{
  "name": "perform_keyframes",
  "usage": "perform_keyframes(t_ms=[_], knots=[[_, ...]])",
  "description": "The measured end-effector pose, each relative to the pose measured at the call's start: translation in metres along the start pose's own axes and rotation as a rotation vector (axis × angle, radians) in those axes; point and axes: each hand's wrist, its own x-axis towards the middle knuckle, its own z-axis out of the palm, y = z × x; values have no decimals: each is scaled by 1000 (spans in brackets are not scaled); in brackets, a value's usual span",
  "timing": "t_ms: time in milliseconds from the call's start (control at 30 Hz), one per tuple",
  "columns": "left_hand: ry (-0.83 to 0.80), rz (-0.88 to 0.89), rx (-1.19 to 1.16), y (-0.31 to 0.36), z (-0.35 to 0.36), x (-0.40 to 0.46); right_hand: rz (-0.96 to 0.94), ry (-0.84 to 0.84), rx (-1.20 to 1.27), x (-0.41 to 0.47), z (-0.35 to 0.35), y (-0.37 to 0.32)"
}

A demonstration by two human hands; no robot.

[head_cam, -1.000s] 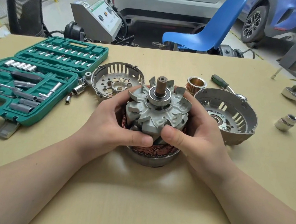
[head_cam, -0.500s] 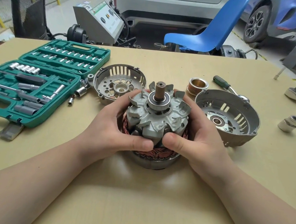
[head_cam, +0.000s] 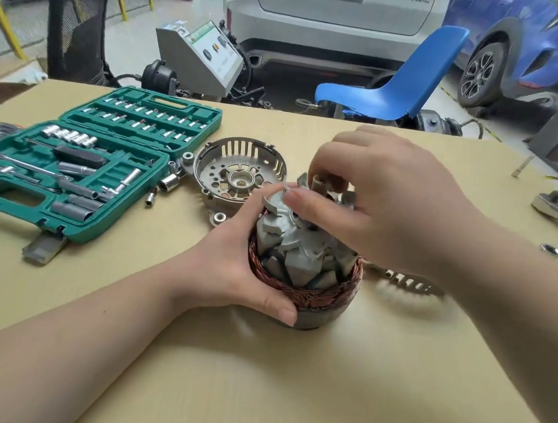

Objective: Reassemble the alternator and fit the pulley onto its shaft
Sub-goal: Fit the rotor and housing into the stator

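Both of your hands are on the alternator at the table's middle. Your left hand grips the copper-wound stator; your right hand pinches the rotor shaft top.

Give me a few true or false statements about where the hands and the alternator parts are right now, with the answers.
1. The left hand grips the side of the stator. True.
2. The right hand rests flat on the table. False: its fingers are curled over the top of the rotor, around the shaft.
3. The rotor sits inside the stator's copper windings. True.
4. The socket set case is closed. False: it lies open to the left.
5. The slotted end housing is already fitted over the rotor. False: it lies on the table behind the left hand.
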Motion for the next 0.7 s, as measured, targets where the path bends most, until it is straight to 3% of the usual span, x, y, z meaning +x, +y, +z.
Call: perform_keyframes(t_ms=[100,233,533,700], knots=[[16,-29,47,1,-2,-1,-108,-154,-280,18,-14,-2],[37,-73,95,-1,-2,0,-218,-189,-465,29,-26,-5],[71,-94,220,-4,-3,1,-143,-358,-255,37,-23,-3],[62,-74,210,-5,-3,1,-134,-370,-301,39,-28,-7]])
